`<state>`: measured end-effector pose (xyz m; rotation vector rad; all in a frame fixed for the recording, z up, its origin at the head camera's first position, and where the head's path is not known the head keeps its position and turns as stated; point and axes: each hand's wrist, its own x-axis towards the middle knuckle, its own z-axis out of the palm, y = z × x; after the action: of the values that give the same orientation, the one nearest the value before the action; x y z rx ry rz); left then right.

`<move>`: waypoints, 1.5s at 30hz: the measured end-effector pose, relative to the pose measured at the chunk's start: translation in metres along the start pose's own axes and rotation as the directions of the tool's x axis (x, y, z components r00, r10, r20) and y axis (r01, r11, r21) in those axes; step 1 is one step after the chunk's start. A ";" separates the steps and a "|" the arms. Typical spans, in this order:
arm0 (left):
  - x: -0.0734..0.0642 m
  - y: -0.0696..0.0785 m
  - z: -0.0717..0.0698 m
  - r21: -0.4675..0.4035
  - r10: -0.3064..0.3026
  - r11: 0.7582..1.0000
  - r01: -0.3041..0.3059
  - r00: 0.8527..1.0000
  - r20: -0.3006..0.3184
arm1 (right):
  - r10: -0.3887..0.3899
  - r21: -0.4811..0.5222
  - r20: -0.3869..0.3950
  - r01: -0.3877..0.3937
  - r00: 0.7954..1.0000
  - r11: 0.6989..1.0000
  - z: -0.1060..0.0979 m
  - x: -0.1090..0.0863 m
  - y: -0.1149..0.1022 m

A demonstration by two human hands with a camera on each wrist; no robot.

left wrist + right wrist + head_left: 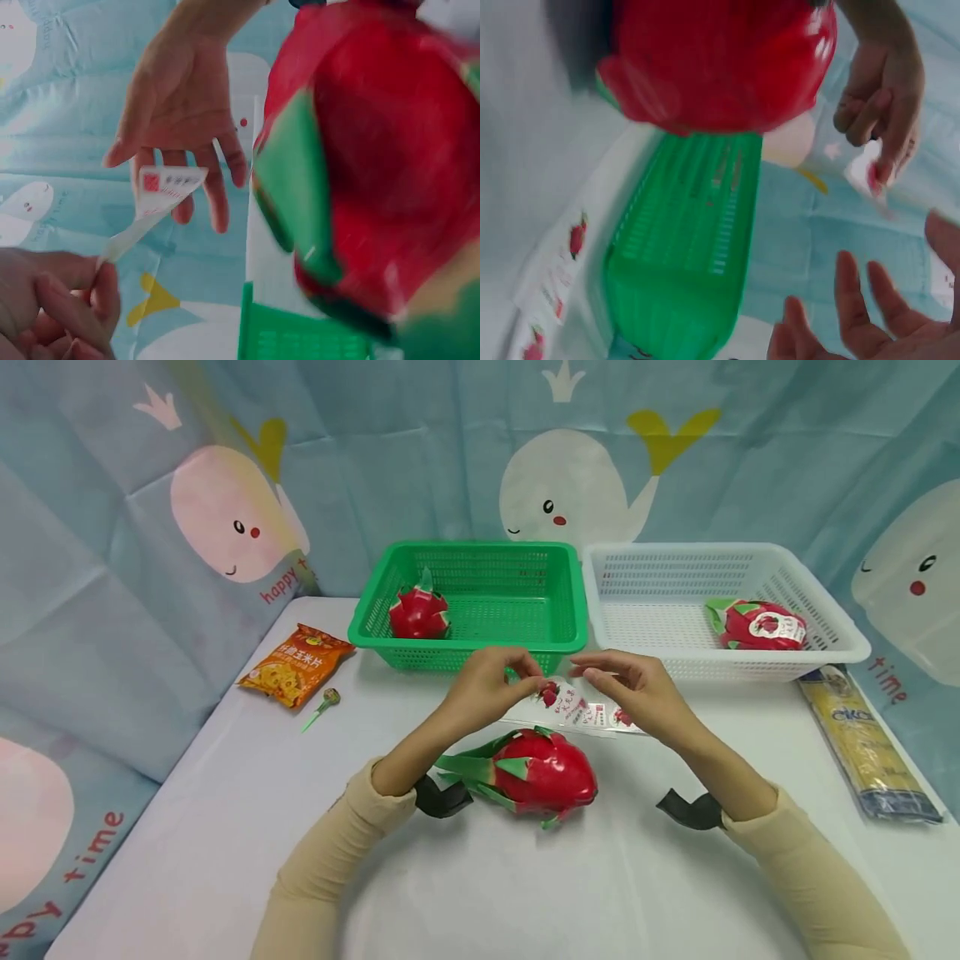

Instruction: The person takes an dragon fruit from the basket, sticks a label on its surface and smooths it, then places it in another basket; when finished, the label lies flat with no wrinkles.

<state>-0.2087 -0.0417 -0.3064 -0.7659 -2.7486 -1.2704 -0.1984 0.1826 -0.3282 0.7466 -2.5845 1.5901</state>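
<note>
My left hand pinches a sticker by one edge between thumb and forefinger. The sticker is white, with red fruit pictures and red lettering, and stands out from the fingertips. My right hand is close to its other side, fingers loosely bent and spread, holding nothing. Below both hands a red dragon fruit with green scales lies on its side on the table, its leafy end to the left. A strip of similar stickers lies on the table behind the fruit, partly hidden by the hands in the head view.
Behind the hands stand a green basket holding a dragon fruit and a white basket holding a labelled one. An orange snack bag and a lollipop lie left, a yellow packet right.
</note>
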 end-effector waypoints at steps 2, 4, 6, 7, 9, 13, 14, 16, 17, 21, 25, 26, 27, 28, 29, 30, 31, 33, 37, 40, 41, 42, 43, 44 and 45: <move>-0.005 -0.003 0.002 -0.064 -0.020 0.998 0.016 0.998 -0.061 | 0.050 -0.008 -0.034 -0.050 0.998 0.999 0.002 -0.007 0.000; -0.012 -0.005 0.005 -0.147 -0.025 0.989 0.007 0.992 -0.121 | 0.093 0.014 -0.051 -0.093 0.994 0.996 0.005 -0.013 0.000; -0.021 -0.007 0.011 -0.213 -0.007 0.977 -0.031 0.985 -0.175 | 0.120 0.057 -0.064 -0.116 0.991 0.992 0.007 -0.017 -0.001; -0.027 -0.007 0.015 -0.239 -0.001 0.970 -0.048 0.980 -0.201 | 0.132 0.096 -0.064 -0.125 0.989 0.987 0.008 -0.018 -0.001; -0.041 -0.009 0.026 -0.288 0.007 0.954 -0.079 0.970 -0.243 | 0.152 0.168 -0.041 -0.143 0.988 0.975 0.010 -0.021 0.000; -0.070 -0.013 0.048 -0.327 0.008 0.940 -0.098 0.964 -0.266 | 0.194 0.186 0.075 -0.205 0.978 0.961 0.012 -0.025 0.006; -0.075 -0.014 0.053 -0.328 0.011 0.939 -0.101 0.964 -0.265 | 0.203 0.169 0.109 -0.219 0.973 0.961 0.012 -0.025 0.008; -0.082 -0.015 0.060 -0.311 0.027 0.944 -0.114 0.962 -0.270 | 0.210 0.141 0.164 -0.234 0.964 0.962 0.012 -0.026 0.013; -0.084 -0.016 0.063 -0.286 0.040 0.950 -0.123 0.960 -0.278 | 0.209 0.131 0.189 -0.235 0.959 0.963 0.012 -0.026 0.015; -0.087 -0.020 0.072 -0.155 0.100 0.976 -0.150 0.952 -0.290 | 0.188 0.111 0.262 -0.224 0.947 0.968 0.013 -0.026 0.022; -0.087 -0.018 0.073 -0.001 0.148 0.988 -0.154 0.948 -0.281 | 0.169 0.124 0.301 -0.214 0.939 0.969 0.015 -0.024 0.030; -0.086 -0.017 0.072 0.035 0.153 0.988 -0.150 0.949 -0.276 | 0.167 0.132 0.306 -0.215 0.937 0.968 0.017 -0.024 0.032; -0.086 -0.016 0.071 0.061 0.155 0.988 -0.144 0.951 -0.268 | 0.164 0.138 0.309 -0.215 0.937 0.967 0.018 -0.024 0.034; -0.085 -0.015 0.070 0.084 0.152 0.987 -0.135 0.954 -0.257 | 0.165 0.140 0.308 -0.216 0.937 0.966 0.020 -0.024 0.036; -0.084 -0.015 0.069 0.104 0.148 0.987 -0.126 0.958 -0.247 | 0.166 0.138 0.304 -0.216 0.938 0.967 0.022 -0.024 0.038; -0.083 -0.014 0.068 0.120 0.144 0.986 -0.118 0.961 -0.237 | 0.169 0.132 0.296 -0.215 0.940 0.968 0.024 -0.024 0.039; -0.082 -0.014 0.066 0.131 0.140 0.985 -0.113 0.964 -0.227 | 0.172 0.125 0.284 -0.215 0.943 0.969 0.025 -0.024 0.039; -0.080 -0.014 0.064 0.147 0.131 0.984 -0.101 0.969 -0.209 | 0.179 0.112 0.258 -0.213 0.949 0.971 0.028 -0.024 0.041; -0.079 -0.015 0.061 0.174 0.127 0.980 -0.093 0.973 -0.193 | 0.191 0.136 0.242 -0.229 0.951 0.964 0.032 -0.024 0.045; -0.080 -0.017 0.061 0.222 0.190 0.965 -0.142 0.959 -0.212 | 0.202 0.163 0.247 -0.246 0.948 0.955 0.032 -0.024 0.050; -0.080 -0.018 0.061 0.244 0.225 0.955 -0.170 0.949 -0.219 | 0.194 0.172 0.244 -0.239 0.950 0.956 0.031 -0.025 0.051; -0.080 -0.019 0.062 0.261 0.263 0.944 -0.202 0.938 -0.226 | 0.178 0.194 0.244 -0.228 0.953 0.954 0.030 -0.025 0.050; -0.079 -0.020 0.063 0.279 0.301 0.931 -0.234 0.926 -0.226 | 0.146 0.211 0.246 -0.200 0.958 0.957 0.029 -0.026 0.048; -0.078 -0.021 0.064 0.286 0.329 0.922 -0.262 0.918 -0.220 | 0.117 0.209 0.249 -0.171 0.961 0.963 0.029 -0.027 0.045; -0.078 -0.023 0.065 0.278 0.352 0.916 -0.289 0.912 -0.211 | 0.089 0.206 0.263 -0.147 0.961 0.967 0.030 -0.028 0.042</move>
<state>-0.1388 -0.0403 -0.3836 -0.9119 -2.3828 -0.8793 -0.1835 0.1841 -0.3850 0.8766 -2.6953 1.9692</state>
